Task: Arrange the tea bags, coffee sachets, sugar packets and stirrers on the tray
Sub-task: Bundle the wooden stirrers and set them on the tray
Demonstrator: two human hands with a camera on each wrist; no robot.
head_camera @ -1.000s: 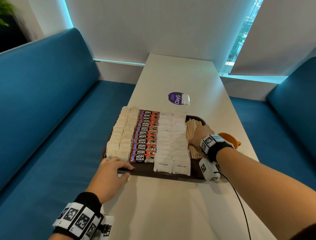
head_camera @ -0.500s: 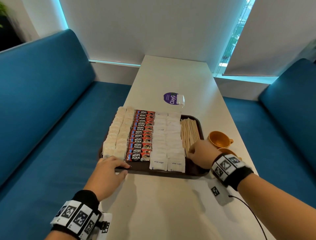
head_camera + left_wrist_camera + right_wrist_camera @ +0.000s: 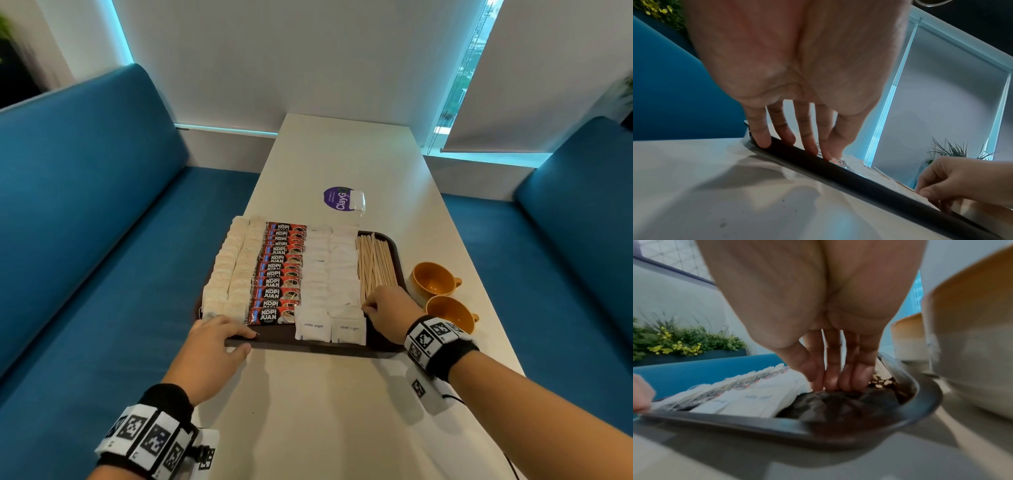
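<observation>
While both hands sit at the near edge of the tray, the scene reads as follows.

Left grip: the left hand (image 3: pixel 209 346) lies with straight fingers (image 3: pixel 760 138) on the tray's near rim at its left corner, thumb on the counter just beside the rim; it holds nothing.
Right grip: the right hand (image 3: pixel 390 313) has its fingers (image 3: pixel 830 378) bent down, tips on the tray floor at the near ends of the stirrers; whether they pinch one I cannot tell.
Stirrers (image 3: pixel 375 263): a wooden bundle along the tray's right edge.
Sugar packets (image 3: pixel 329 291): two white columns just left of the stirrers.
Coffee sachets (image 3: pixel 279 274): one red column, middle of the tray.
Tea bags (image 3: pixel 233 267): two pale columns along the left edge.
Tray (image 3: pixel 308 344): dark, across the counter (image 3: pixel 342 411).
Cups (image 3: pixel 433 279): two orange ones on the counter, just right of the tray.
Sticker (image 3: pixel 339 198): purple, beyond the tray's far edge.
</observation>
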